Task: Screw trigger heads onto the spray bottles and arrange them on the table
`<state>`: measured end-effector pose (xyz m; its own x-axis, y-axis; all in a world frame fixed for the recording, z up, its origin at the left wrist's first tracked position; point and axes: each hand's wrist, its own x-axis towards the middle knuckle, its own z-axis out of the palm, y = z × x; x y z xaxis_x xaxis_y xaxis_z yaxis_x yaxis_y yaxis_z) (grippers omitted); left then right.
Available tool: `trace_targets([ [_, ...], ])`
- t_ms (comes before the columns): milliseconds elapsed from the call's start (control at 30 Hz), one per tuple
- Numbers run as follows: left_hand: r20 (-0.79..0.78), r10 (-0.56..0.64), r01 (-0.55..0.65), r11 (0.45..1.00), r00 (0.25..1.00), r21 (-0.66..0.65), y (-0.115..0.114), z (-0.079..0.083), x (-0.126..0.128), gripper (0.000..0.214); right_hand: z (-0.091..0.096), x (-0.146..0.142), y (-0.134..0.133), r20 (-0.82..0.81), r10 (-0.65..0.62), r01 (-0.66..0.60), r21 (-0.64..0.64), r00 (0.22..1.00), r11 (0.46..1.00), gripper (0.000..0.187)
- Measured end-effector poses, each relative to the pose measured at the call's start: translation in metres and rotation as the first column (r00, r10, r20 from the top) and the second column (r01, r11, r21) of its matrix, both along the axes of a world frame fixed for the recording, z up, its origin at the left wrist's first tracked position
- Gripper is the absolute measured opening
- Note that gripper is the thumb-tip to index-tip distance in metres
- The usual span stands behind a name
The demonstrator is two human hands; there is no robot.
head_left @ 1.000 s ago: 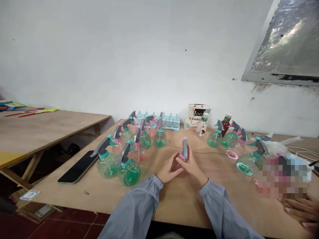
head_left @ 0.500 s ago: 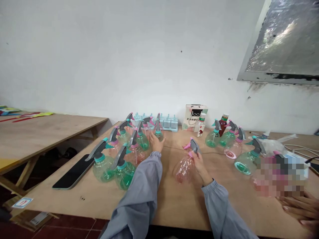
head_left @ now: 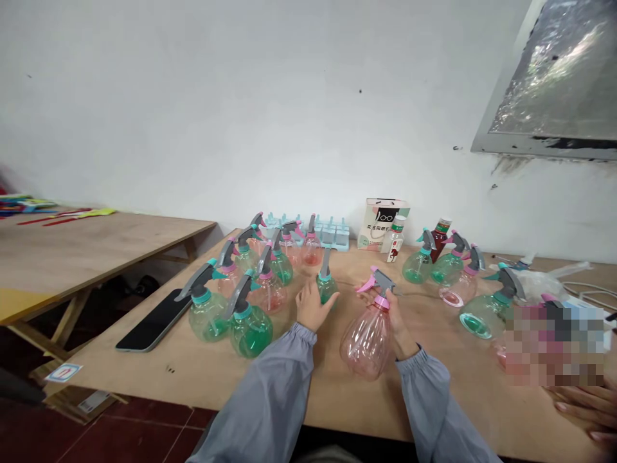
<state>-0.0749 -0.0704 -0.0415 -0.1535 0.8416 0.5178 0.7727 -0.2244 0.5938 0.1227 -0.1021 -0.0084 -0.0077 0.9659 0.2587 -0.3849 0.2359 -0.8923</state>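
Observation:
My left hand [head_left: 312, 305] curves round the near side of a green spray bottle [head_left: 328, 287], its thumb on the right of the bottle. The fingers partly hide the bottle's body, while its teal collar and grey trigger head show above. A clear pink spray bottle [head_left: 365, 344] is in my right hand [head_left: 393, 318], which grips it at the neck below the grey-and-pink trigger head [head_left: 378, 281]. That bottle leans a little. Left of my left hand stand several more green and pink spray bottles, the nearest a green spray bottle [head_left: 251, 333].
A black phone [head_left: 153, 321] lies at the left. Light blue moulds [head_left: 337, 235], a paper bag [head_left: 373, 225] and a sauce bottle [head_left: 439, 238] stand along the wall. More spray bottles [head_left: 486, 312] are at the right, near another person's hand [head_left: 585, 405].
My left hand has drawn the green spray bottle towards me and to the right, away from the group. My right hand has brought the pink spray bottle slightly closer.

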Motion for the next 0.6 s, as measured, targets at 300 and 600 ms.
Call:
trace_targets([
  [300, -0.002, 0.004, -0.004, 0.999, 1.0, 0.038, 0.0022, 0.0013, -0.0028, 0.079, 0.0005, -0.0083, 0.0002, -0.113, -0.082, 0.078, -0.043, 0.99, 0.996, 0.055],
  [600, -0.005, -0.003, 0.003, 0.999, 1.0, 0.05, 0.0041, -0.0009, -0.0042, 0.076, -0.0015, -0.0031, 0.0019, -0.202, -0.066, 0.052, -0.075, 0.977, 0.996, 0.052],
])
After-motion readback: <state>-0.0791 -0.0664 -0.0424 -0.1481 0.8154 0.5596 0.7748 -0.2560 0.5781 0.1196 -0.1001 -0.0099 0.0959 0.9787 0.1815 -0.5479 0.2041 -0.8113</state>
